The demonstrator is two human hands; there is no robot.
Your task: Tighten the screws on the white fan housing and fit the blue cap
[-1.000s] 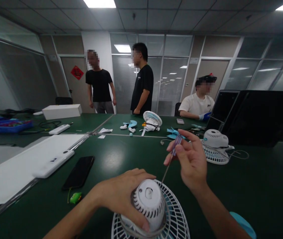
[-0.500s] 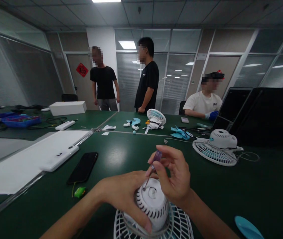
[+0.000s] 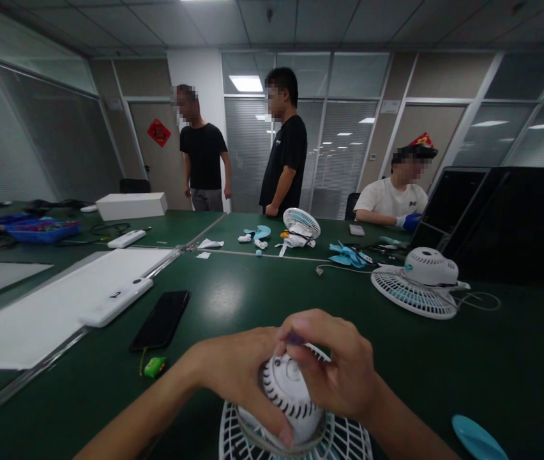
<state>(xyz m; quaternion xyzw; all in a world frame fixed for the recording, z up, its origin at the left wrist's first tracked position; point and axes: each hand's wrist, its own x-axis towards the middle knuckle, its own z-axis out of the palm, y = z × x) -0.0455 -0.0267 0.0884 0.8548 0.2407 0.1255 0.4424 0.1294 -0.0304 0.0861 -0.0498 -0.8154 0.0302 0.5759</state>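
A white fan head (image 3: 291, 396) lies grille-down on the green table in front of me, its slotted motor housing facing up. My left hand (image 3: 238, 367) wraps around the left side of that housing. Above the housing, my right hand (image 3: 336, 364) pinches the purple handle of a screwdriver (image 3: 295, 338). Most of the screwdriver, its shaft and tip included, is hidden by my fingers or seen end-on. A dark screw hole shows on the housing's top, just below the fingertips.
A black phone (image 3: 161, 319) with a green charm (image 3: 155, 366) lies to the left, near a white numbered device (image 3: 116, 303). Another fan head (image 3: 415, 287) sits at right. A blue piece (image 3: 477, 437) lies lower right. Beyond are a small fan (image 3: 301, 227), blue blades (image 3: 348, 254), a monitor and several people.
My right hand has brought the screwdriver left and down, from beside the fan to over the top of its housing. My left hand keeps its hold. The view has shifted slightly.
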